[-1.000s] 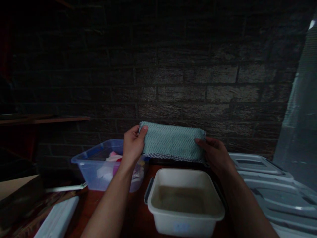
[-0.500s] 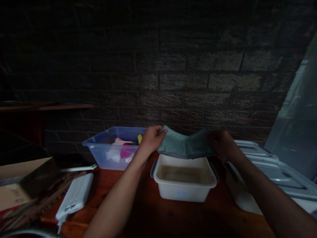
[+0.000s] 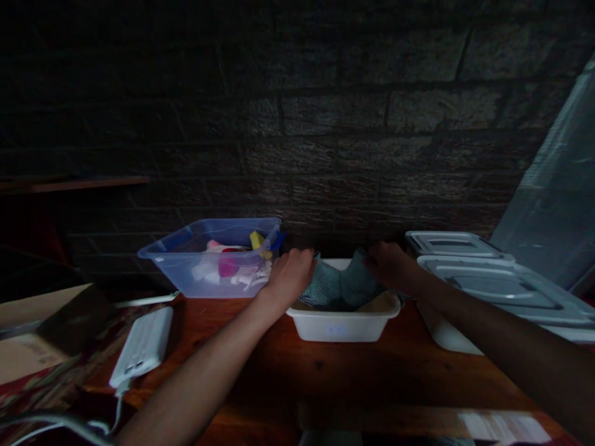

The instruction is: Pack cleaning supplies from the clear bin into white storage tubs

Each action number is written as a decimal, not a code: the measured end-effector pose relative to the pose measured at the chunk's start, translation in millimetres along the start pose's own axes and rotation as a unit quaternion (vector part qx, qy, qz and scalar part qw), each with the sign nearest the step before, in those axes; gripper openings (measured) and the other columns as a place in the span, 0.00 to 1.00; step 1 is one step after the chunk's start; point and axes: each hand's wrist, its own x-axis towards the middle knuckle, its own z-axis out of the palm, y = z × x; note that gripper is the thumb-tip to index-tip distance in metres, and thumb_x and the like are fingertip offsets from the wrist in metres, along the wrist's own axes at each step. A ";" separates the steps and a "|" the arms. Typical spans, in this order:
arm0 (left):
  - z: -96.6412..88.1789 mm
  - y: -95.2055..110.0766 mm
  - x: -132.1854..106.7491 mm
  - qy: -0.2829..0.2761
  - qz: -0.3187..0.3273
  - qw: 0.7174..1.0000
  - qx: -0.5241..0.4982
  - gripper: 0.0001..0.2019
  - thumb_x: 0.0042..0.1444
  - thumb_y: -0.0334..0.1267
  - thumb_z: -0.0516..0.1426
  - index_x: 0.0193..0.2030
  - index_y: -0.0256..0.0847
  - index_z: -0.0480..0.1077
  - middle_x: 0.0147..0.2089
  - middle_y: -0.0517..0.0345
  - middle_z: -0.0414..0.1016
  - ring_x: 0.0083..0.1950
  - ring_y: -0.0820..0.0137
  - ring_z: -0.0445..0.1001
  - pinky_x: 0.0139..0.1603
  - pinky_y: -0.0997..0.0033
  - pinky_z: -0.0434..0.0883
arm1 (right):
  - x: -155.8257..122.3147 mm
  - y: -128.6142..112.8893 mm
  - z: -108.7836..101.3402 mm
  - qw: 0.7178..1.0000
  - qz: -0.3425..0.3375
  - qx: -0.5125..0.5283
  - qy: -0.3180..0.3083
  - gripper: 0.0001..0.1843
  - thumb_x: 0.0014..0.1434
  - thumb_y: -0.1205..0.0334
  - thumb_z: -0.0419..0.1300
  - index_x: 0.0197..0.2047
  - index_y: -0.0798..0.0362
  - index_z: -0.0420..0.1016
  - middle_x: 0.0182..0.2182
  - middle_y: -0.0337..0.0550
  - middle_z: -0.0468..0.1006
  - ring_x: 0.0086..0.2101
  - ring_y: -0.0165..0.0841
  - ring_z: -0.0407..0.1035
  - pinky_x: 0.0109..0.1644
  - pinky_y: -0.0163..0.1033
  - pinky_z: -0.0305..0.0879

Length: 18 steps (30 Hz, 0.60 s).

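A green textured cloth [image 3: 341, 284] with a checked edge hangs between my two hands, sagging in the middle. Its lower part is inside the white plastic tub [image 3: 341, 327] on the wooden table. My left hand [image 3: 292, 272] is closed on the cloth's left end, over the tub's left rim. At the other end, my right hand [image 3: 393, 266] grips the cloth above the tub's right side; its fingers are dark and partly hidden. The tub's back wall shows behind the cloth, while most of its inside is covered.
Left of the tub stands a clear bluish bin [image 3: 174, 272] holding white, pink and yellow items. A white power bank [image 3: 144, 344] with a cable and a cardboard box [image 3: 60, 334] lie further left. Lidded containers [image 3: 493, 282] stand at right. A brick wall [image 3: 334, 148] rises behind.
Both hands have lowered the cloth from above the tub down into it. The cloth sags more deeply now. The camera view has shifted, showing more of the table's front.
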 end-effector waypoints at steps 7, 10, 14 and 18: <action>5.6 11.8 -1.4 -0.044 0.056 0.995 0.071 0.14 0.70 0.35 0.50 0.50 0.35 0.76 0.41 0.37 0.80 0.46 0.47 0.82 0.43 0.53 0.76 | 2.0 -17.7 20.5 0.996 -0.011 -0.043 -0.074 0.15 0.69 0.64 0.55 0.42 0.61 0.82 0.40 0.61 0.84 0.41 0.46 0.81 0.42 0.42 0.72; 6.1 17.2 1.2 -0.067 0.065 0.992 0.082 0.14 0.67 0.27 0.49 0.46 0.35 0.76 0.38 0.39 0.81 0.43 0.49 0.83 0.40 0.57 0.77 | 2.8 -21.6 24.7 0.992 -0.015 -0.075 -0.097 0.16 0.70 0.64 0.53 0.43 0.62 0.82 0.38 0.61 0.83 0.39 0.46 0.81 0.40 0.42 0.74; 4.4 23.0 2.2 -0.092 0.064 0.990 0.089 0.12 0.65 0.26 0.52 0.48 0.32 0.76 0.38 0.38 0.82 0.42 0.48 0.84 0.38 0.57 0.78 | -1.9 -26.3 26.2 0.985 -0.050 -0.120 -0.113 0.15 0.69 0.68 0.53 0.44 0.62 0.82 0.37 0.60 0.83 0.38 0.47 0.81 0.40 0.44 0.74; -4.3 25.6 0.9 -0.049 0.056 0.992 0.105 0.21 0.68 0.46 0.54 0.55 0.28 0.73 0.36 0.35 0.81 0.39 0.43 0.83 0.34 0.52 0.77 | -7.0 -33.6 17.6 0.976 -0.121 -0.150 -0.098 0.14 0.67 0.70 0.55 0.52 0.62 0.78 0.44 0.63 0.81 0.44 0.50 0.79 0.45 0.49 0.74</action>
